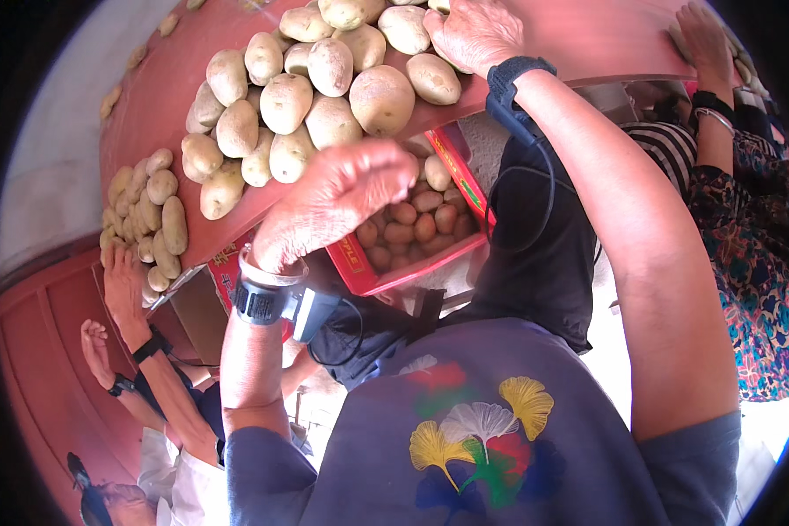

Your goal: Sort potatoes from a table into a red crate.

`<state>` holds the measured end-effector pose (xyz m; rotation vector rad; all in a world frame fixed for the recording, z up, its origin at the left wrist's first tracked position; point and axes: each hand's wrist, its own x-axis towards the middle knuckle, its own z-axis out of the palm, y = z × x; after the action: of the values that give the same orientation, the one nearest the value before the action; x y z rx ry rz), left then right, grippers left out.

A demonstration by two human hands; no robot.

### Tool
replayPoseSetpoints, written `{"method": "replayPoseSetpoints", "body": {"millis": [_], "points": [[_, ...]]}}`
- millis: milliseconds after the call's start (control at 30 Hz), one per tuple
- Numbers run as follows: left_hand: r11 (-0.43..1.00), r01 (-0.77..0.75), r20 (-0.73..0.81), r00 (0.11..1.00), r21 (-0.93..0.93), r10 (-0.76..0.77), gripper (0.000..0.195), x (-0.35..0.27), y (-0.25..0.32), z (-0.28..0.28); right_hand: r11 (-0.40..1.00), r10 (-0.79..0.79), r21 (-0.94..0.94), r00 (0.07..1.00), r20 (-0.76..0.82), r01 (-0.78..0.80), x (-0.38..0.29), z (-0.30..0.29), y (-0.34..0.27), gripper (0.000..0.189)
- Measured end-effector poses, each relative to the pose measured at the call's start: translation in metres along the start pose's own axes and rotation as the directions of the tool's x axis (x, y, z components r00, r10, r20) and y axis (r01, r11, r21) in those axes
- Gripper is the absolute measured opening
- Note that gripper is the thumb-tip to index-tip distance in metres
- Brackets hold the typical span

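Observation:
A heap of potatoes point(286, 103) lies on the red table point(500, 20). My left hand point(335, 197) is raised between the heap and a red cardboard box point(427, 273), its fingers curled and slightly blurred; whether anything is in them cannot be told. My right hand point(477, 33) reaches to the heap's upper right side, palm down, close to a potato point(404, 29) at its thumb; the fingertips are cut off by the picture's top edge. Smaller, browner potatoes point(424, 227) fill the part of the box that shows below the table edge.
At the left, a co-worker's hand point(121, 283) touches a second potato pile point(148, 204). At the right, another co-worker's hand point(703, 43) is beside more potatoes point(743, 69). My wrists carry straps with cables. A red panel point(46, 342) stands at the left.

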<state>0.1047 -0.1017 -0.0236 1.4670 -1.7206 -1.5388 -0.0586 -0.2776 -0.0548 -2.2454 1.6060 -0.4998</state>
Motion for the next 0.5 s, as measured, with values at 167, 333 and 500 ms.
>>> {"method": "replayPoseSetpoints", "body": {"millis": [167,333,500], "points": [[0.906,0.133,0.076,0.981,0.402,-0.178,0.024,-0.003,-0.119,0.025,1.000,0.022,-0.022,1.000,0.002,-0.022,0.002,0.009,0.004,0.046],[0.553,0.369,0.031,0.812,0.747,-0.583,0.036,0.020,-0.222,0.065,0.992,-0.021,-0.123,0.996,-0.083,0.011,0.007,0.021,0.010,0.054],[0.515,0.371,0.102,0.728,0.773,-0.678,0.033,0.025,-0.269,0.091,0.993,-0.015,-0.116,0.996,-0.083,0.005,0.010,0.024,0.012,0.053]]}}
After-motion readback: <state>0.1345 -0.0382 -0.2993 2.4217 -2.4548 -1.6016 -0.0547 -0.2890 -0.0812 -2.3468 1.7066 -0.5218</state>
